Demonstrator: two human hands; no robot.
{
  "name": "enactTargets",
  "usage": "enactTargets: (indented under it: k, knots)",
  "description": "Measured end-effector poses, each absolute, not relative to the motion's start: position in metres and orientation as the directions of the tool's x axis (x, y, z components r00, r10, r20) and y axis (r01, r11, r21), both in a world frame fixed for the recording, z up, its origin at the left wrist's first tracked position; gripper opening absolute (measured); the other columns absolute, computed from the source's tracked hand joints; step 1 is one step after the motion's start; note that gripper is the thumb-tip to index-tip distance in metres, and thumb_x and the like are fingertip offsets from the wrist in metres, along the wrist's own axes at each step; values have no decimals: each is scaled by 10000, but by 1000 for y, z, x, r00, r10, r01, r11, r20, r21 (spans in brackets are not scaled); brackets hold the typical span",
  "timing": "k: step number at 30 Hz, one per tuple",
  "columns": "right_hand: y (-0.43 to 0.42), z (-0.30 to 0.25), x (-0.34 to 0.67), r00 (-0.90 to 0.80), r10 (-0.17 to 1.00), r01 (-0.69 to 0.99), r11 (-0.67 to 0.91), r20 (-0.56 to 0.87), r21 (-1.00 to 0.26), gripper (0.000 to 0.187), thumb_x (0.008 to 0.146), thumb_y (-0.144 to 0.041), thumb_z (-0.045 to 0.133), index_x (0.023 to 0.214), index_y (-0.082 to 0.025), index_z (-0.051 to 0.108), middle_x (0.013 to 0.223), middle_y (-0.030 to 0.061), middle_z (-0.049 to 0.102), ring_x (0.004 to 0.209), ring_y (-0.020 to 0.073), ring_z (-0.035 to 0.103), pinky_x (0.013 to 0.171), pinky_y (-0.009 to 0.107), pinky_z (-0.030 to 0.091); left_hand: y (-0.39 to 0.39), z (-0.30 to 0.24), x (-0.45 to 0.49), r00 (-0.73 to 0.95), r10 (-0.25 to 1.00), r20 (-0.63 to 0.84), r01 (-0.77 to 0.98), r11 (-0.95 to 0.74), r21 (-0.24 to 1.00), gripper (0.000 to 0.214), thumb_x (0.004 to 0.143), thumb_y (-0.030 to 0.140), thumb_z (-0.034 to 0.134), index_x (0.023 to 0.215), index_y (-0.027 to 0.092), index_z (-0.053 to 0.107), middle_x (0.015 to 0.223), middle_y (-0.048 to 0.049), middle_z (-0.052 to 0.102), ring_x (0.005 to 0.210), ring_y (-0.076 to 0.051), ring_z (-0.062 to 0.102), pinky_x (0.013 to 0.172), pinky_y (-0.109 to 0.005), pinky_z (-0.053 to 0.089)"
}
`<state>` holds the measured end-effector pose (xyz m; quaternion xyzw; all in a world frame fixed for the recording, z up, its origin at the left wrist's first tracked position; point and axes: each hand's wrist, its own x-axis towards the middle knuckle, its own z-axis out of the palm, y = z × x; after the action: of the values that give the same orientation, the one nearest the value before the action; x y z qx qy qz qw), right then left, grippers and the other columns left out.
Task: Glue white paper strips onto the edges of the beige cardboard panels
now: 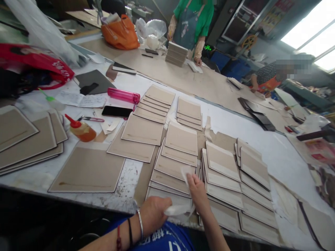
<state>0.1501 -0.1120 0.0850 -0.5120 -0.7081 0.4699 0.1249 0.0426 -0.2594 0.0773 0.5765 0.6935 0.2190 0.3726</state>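
My left hand (pixel 156 213) is closed on a thin whitish strip (pixel 178 210) at the table's near edge. Close by on the right, my right hand (pixel 198 191) pinches another pale, blurred strip (pixel 184 174); whether the two are one piece I cannot tell. Under and beyond the hands lie overlapping beige panels (pixel 181 139) with dark edges, several bearing a brownish streak along one side. More such panels (pixel 222 158) overlap to the right of my right hand. One larger panel (pixel 90 170) rests flat to the left.
Left of the panels are a glue bottle (pixel 82 130) with a red nozzle, a black phone (pixel 117 111) and a pink bottle (pixel 123 94). An orange bag (pixel 119 32) stands farther back. Across the table, a person in a green shirt (pixel 193 21) handles stacked panels; another works at right.
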Motion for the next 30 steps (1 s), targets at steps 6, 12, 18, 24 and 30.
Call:
enactTargets:
  k: [6, 12, 18, 24, 30]
  knots:
    - [-119, 52, 118, -745, 468, 667, 494, -476, -558, 328, 811, -368, 422, 556, -171, 489, 533, -33, 449, 552, 101, 398, 533, 214, 254, -287, 52, 20, -209, 974, -85, 830, 222, 511, 144, 722, 86, 440, 674, 171, 546, 731, -55, 579, 713, -187, 512, 629, -295, 425]
    - [-115, 49, 91, -688, 444, 699, 617, -574, -361, 308, 843, -376, 409, 731, -185, 623, 713, 36, 637, 669, 135, 536, 582, 219, 300, -285, 34, 15, -238, 945, 227, 884, 114, 453, 226, 777, 64, 367, 777, 145, 577, 1039, -111, 572, 999, -194, 496, 836, -348, 469]
    - [-114, 54, 83, -670, 440, 684, 680, -599, -265, 317, 855, -399, 391, 809, -203, 636, 812, 67, 672, 763, 167, 597, 608, 231, 339, -280, 17, 14, -238, 949, 208, 894, 130, 429, 287, 795, 51, 331, 743, 136, 600, 1095, -118, 587, 1062, -192, 500, 880, -345, 475]
    - [-114, 55, 78, -641, 440, 687, 695, -629, -214, 298, 850, -387, 402, 846, -211, 643, 852, 74, 676, 811, 177, 607, 629, 234, 367, -277, 12, 11, -234, 952, 200, 883, 122, 452, 282, 790, 35, 342, 771, 146, 600, 1099, -109, 595, 1057, -191, 515, 860, -357, 494]
    - [-118, 54, 76, -619, 459, 695, 699, -637, -171, 309, 849, -398, 395, 880, -216, 643, 860, 88, 676, 818, 199, 615, 636, 252, 390, -274, 10, 8, -208, 964, 163, 890, 118, 439, 267, 773, -3, 358, 758, 119, 596, 1078, -136, 605, 1028, -205, 537, 843, -364, 500]
